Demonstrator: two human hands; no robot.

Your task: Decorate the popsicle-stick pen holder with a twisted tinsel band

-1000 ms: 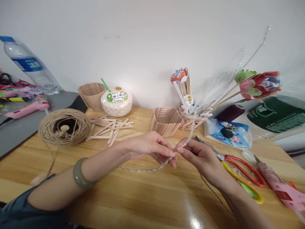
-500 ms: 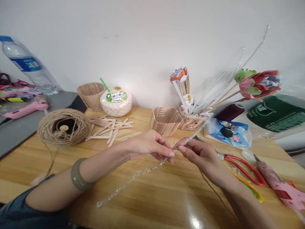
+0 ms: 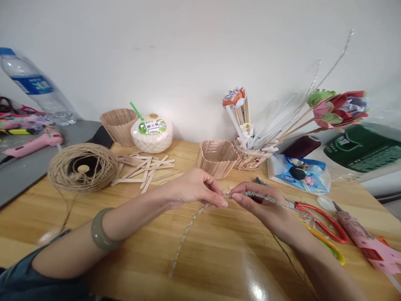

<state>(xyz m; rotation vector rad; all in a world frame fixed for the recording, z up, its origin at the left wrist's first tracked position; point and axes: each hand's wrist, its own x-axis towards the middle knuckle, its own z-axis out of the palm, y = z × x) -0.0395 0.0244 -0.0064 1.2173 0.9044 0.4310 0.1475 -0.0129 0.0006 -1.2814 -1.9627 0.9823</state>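
while i stood by, the left hand and right hand each pinched the silvery tinsel stem, gap closed | it hung above the wooden table, middle hidden in the grip, one end faint near the scissors | green-labelled bottle was cut off

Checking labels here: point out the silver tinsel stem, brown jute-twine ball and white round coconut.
Silver tinsel stem (image 3: 187,228): head view, on its dangling length.
Brown jute-twine ball (image 3: 83,184): head view, on its front windings.
White round coconut (image 3: 152,143): head view, on its front, below the label.
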